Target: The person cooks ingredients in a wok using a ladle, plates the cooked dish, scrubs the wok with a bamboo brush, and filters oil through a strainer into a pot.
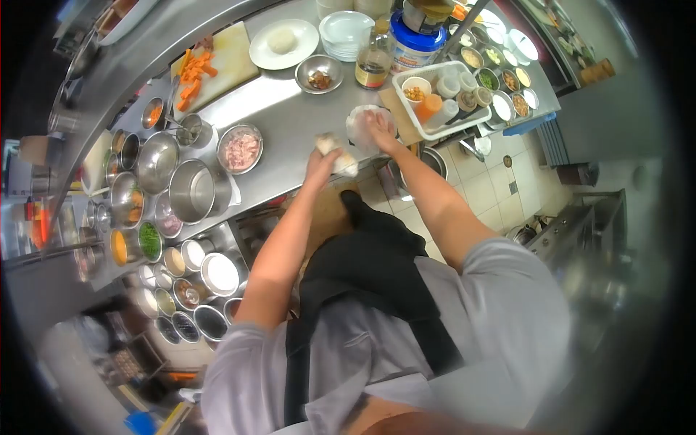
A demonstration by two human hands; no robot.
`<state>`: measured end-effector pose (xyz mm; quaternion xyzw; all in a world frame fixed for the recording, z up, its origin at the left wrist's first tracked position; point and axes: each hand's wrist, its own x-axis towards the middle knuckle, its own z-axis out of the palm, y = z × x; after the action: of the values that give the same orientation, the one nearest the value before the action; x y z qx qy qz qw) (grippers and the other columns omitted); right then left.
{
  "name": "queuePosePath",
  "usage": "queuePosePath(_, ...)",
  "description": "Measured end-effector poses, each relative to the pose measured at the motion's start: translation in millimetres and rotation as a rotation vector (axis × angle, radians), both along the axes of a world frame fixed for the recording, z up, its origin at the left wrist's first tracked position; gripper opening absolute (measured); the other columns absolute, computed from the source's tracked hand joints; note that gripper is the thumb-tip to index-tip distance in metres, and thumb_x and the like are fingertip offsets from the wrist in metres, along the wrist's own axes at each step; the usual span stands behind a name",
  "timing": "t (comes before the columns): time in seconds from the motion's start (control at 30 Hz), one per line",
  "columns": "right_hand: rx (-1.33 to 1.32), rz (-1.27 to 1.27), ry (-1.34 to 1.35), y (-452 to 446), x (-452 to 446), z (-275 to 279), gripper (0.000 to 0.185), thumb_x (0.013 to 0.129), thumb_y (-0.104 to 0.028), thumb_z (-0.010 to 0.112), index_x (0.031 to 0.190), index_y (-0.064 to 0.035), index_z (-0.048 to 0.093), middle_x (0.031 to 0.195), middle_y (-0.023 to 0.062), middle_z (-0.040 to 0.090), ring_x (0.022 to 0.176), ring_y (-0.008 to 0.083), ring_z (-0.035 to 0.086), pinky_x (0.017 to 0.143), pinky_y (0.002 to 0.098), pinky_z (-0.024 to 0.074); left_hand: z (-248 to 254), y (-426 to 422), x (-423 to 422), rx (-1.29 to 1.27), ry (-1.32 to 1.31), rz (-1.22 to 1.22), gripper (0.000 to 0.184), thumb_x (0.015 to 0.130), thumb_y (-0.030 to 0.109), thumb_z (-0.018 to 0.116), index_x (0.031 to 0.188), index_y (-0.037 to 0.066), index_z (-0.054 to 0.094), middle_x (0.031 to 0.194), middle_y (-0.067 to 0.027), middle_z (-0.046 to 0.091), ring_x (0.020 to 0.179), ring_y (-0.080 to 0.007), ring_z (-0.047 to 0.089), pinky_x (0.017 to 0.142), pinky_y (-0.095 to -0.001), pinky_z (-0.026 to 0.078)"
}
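Note:
My left hand [317, 170] is closed round a crumpled whitish cloth [342, 158] at the front edge of the steel counter. To its right, my right hand [380, 133] lies with its fingers spread over a round white plate [357, 127]. The plate is blurred, and part of it is hidden under that hand. A metal bowl of pink chopped meat [241, 148] stands left of my left hand. Behind my right hand are a dark sauce bottle [374, 61] and a white basket [449, 130] of squeeze bottles and cups.
Carrot pieces [196, 69] lie on a cutting board [235, 54] at the back left. Near it are a white plate with a pale mound [281, 41] and a small metal bowl [319, 74]. Several pots and ingredient tins stand at the left. A stove [580, 228] is at the right.

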<state>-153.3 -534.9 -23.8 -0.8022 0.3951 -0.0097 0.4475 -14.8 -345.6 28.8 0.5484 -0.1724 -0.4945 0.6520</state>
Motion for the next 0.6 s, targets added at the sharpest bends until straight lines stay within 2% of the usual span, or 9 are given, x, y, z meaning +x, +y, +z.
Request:
queuePosePath(0.03,0.002,0.007,-0.002,-3.7,-5.7,-4.5,0.072,0.099,-0.062,0.011,0.157,-0.019,0.012,0.164,0.0084,0.006,0.151,0.025,-0.001,0.119,0.048,-0.0054,-3.1,-23.1,-2.6,0.002,-0.002,0.007,0.047,0.085,0.013,0.07,0.124,-0.005,0.052,0.112,-0.0113,0.064,0.1,-0.0214,0.064,0.087,-0.0352,0.051)
queuePosePath(0.13,0.241,-0.091,-0.375,-15.4,-18.9,-12.7,0.074,0.1,-0.06,0.009,0.156,-0.0125,0.018,0.161,0.0105,0.019,0.151,0.0251,0.007,0.12,0.0432,-0.0024,-8.4,-86.8,-7.1,-0.009,0.03,-0.041,0.047,0.083,0.018,0.073,0.12,-0.004,0.056,0.11,-0.0118,0.065,0.098,-0.0212,0.064,0.085,-0.0356,0.052)
queuePosePath(0.2,0.311,-0.134,-0.482,-16.7,-22.1,-19.8,0.074,0.101,-0.059,0.016,0.154,-0.0086,0.024,0.16,0.0117,0.025,0.15,0.0267,0.01,0.12,0.0424,-0.0014,-14.2,-110.9,-6.1,0.498,-0.431,-0.296,0.061,0.079,0.037,0.075,0.117,-0.007,0.057,0.104,-0.0199,0.068,0.096,-0.0275,0.068,0.083,-0.0374,0.054)
queuePosePath(0.23,0.319,-0.121,-0.476,-13.4,-22.9,-14.3,0.074,0.101,-0.059,0.016,0.154,-0.0086,0.024,0.16,0.0117,0.025,0.15,0.0267,0.01,0.12,0.0424,-0.0014,-22.6,-118.4,-6.0,0.505,-0.424,-0.282,0.061,0.079,0.037,0.075,0.117,-0.007,0.057,0.104,-0.0199,0.068,0.096,-0.0275,0.068,0.083,-0.0374,0.054)
queuePosePath(0.3,0.141,-0.078,-0.34,-11.8,-23.7,-1.2,0.068,0.103,-0.053,0.025,0.153,-0.0071,0.026,0.158,0.0149,0.027,0.15,0.0274,0.013,0.12,0.0431,0.0004,-39.0,-130.4,-5.0,0.651,-0.822,-0.365,0.076,0.073,0.054,0.075,0.113,-0.009,0.058,0.104,-0.0254,0.068,0.1,-0.0347,0.067,0.084,-0.0415,0.053)
queuePosePath(0.33,0.144,-0.059,-0.335,-10.9,-21.9,-1.3,0.068,0.103,-0.053,0.025,0.153,-0.0071,0.026,0.158,0.0149,0.027,0.15,0.0274,0.013,0.12,0.0431,0.0004,-47.2,-129.8,-6.1,0.59,-0.947,-0.358,0.078,0.075,0.059,0.071,0.112,-0.01,0.06,0.108,-0.0271,0.067,0.104,-0.0389,0.065,0.087,-0.0432,0.052)
queuePosePath(0.4,-0.06,0.007,-0.175,-5.8,-18.2,-1.2,0.065,0.103,-0.048,0.033,0.153,-0.0063,0.026,0.157,0.0174,0.028,0.149,0.028,0.015,0.12,0.0437,0.0017,-61.2,-127.4,-2.6,0.572,-0.883,-0.38,0.078,0.076,0.059,0.07,0.112,-0.009,0.061,0.109,-0.0272,0.066,0.104,-0.0392,0.064,0.087,-0.0433,0.052)
queuePosePath(0.47,-0.072,0.035,-0.148,-5.9,-16.6,-2.1,0.065,0.103,-0.047,0.034,0.152,-0.0057,0.027,0.157,0.0182,0.028,0.149,0.0284,0.015,0.119,0.0444,0.0025,-58.8,-120.6,2.4,0.563,-0.808,-0.352,0.077,0.076,0.059,0.069,0.111,-0.009,0.061,0.109,-0.0274,0.066,0.104,-0.0395,0.064,0.087,-0.0435,0.052)
queuePosePath(0.6,-0.149,0.117,-0.116,-8.8,-12.5,-0.1,0.066,0.102,-0.047,0.035,0.151,-0.0025,0.029,0.156,0.0193,0.028,0.148,0.0304,0.018,0.119,0.0459,0.0069,-0.4,-94.0,1.6,0.483,-0.759,-0.319,0.076,0.08,0.065,0.063,0.109,-0.005,0.063,0.105,-0.0265,0.066,0.102,-0.0408,0.063,0.086,-0.0439,0.05)
